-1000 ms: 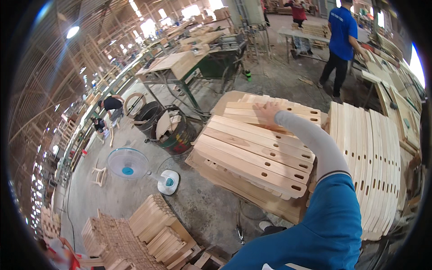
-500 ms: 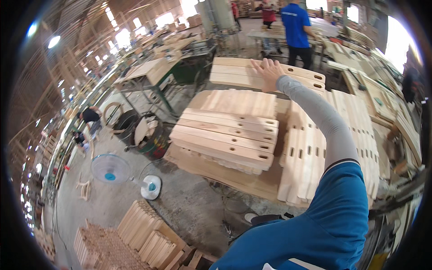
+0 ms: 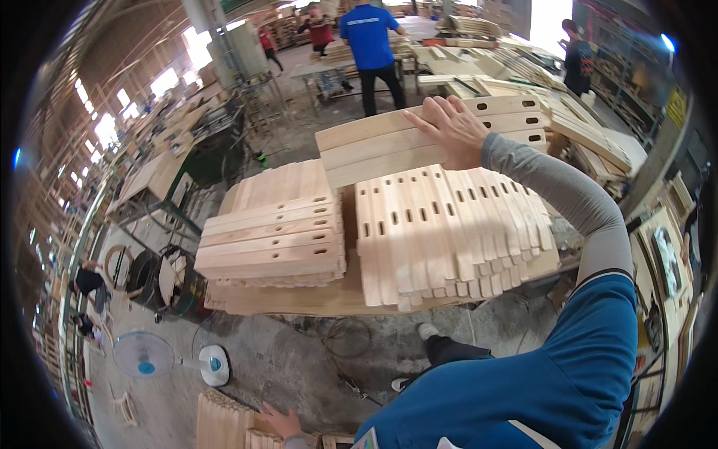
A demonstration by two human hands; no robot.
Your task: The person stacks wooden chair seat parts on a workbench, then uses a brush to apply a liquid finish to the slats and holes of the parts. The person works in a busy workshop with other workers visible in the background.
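Observation:
My right hand (image 3: 452, 133) is closed over the top edge of a few pale wooden slats (image 3: 374, 150), held side by side and tilted above the table. Each slat has oval slots near its right end. Below them lies a large pile of slotted slats (image 3: 419, 247), with another stack of slats (image 3: 269, 247) to its left. At the lower edge my left hand (image 3: 281, 421) shows with its fingers stretched apart, next to a stack of wooden pieces (image 3: 221, 423). Whether it touches that stack I cannot tell.
The piles sit on a wooden tabletop (image 3: 247, 299). A standing fan (image 3: 146, 354) and dark bins (image 3: 168, 280) are on the floor to the left. A person in a blue shirt (image 3: 368, 37) stands beyond the table. More boards (image 3: 598, 138) lie at the right.
The view has swung to the right. The slats in my right hand have moved nearer and to the right, over the slotted pile. My left hand has come into view at the bottom.

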